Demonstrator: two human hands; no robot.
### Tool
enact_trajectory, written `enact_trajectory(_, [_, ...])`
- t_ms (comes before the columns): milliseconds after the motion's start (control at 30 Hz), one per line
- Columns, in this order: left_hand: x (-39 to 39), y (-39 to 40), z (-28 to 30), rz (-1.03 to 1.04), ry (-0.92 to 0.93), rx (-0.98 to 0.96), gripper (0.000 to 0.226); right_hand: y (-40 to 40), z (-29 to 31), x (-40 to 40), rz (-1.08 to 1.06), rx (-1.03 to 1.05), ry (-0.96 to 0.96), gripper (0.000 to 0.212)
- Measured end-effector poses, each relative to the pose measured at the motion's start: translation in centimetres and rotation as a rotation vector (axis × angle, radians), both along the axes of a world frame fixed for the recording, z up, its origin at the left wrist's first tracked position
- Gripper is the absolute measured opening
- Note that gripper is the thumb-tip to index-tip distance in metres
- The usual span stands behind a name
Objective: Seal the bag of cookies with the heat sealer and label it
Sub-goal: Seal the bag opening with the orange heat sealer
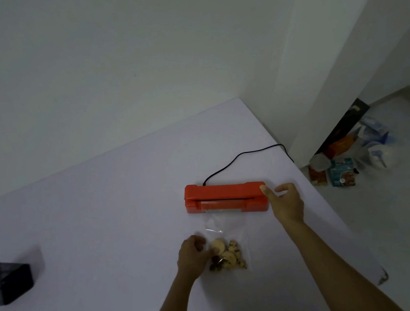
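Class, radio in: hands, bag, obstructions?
Left hand steadying cookie bag. Right hand open at heat sealer end. Bag mouth in sealer slot. No obstructions.

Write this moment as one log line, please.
bag of cookies: mouth in heat sealer | left hand: on bag | right hand: at sealer's end | label: not seen

At frame center, a red heat sealer (226, 198) holds the clear cookie bag (226, 243) mouth. The left hand (193, 256) grips the bag's side; the right hand (286, 203) thumb touches the sealer's right end.
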State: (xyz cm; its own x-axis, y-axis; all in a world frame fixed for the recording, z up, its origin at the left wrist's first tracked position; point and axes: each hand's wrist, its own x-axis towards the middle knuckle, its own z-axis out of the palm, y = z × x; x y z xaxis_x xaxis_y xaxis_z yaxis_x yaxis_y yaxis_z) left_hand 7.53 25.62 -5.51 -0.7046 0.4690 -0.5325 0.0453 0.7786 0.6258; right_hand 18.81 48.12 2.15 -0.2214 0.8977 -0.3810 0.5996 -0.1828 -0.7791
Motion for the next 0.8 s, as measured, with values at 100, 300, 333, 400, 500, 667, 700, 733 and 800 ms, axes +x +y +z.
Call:
enact_trajectory(100, [0.0, 0.0, 0.0, -0.001, -0.002, 0.001, 0.045, -0.1, 0.1, 0.0, -0.001, 0.001, -0.001, 0.046])
enact_trajectory(300, [0.0, -0.1, 0.0, 0.000, -0.011, 0.001, 0.046, -0.2, 0.2, 0.0, 0.001, 0.014, -0.010, 0.046])
enact_trajectory(333, [0.0, -0.1, 0.0, -0.001, -0.011, -0.002, 0.046, -0.2, 0.1, -0.1, 0.004, 0.015, -0.012, 0.045])
enact_trajectory(400, [0.0, -0.1, 0.1, 0.006, -0.013, -0.005, 0.046, 0.0, -0.1, -0.1, 0.012, 0.017, -0.017, 0.043])
enact_trajectory(500, [0.0, 0.0, 0.1, 0.005, -0.015, -0.007, 0.047, 0.2, -0.3, -0.3, 0.039, 0.040, -0.028, 0.037])
enact_trajectory(667, [0.0, 0.1, 0.4, 0.013, -0.005, -0.016, 0.044, -0.2, 0.7, -1.0, 0.014, 0.145, 0.007, 0.024])
enact_trajectory(700, [0.0, 0.1, 0.4, 0.014, -0.003, -0.012, 0.044, -0.5, 1.2, -1.2, -0.005, 0.177, 0.018, 0.024])
enact_trajectory(733, [0.0, 0.1, 0.4, 0.013, -0.006, -0.010, 0.045, -0.8, 1.8, -1.5, -0.017, 0.215, 0.036, 0.025])
enact_trajectory(800, [-0.1, 0.1, 0.4, 0.016, -0.014, -0.006, 0.046, -1.5, 3.4, -2.0, -0.008, 0.284, 0.088, 0.024])
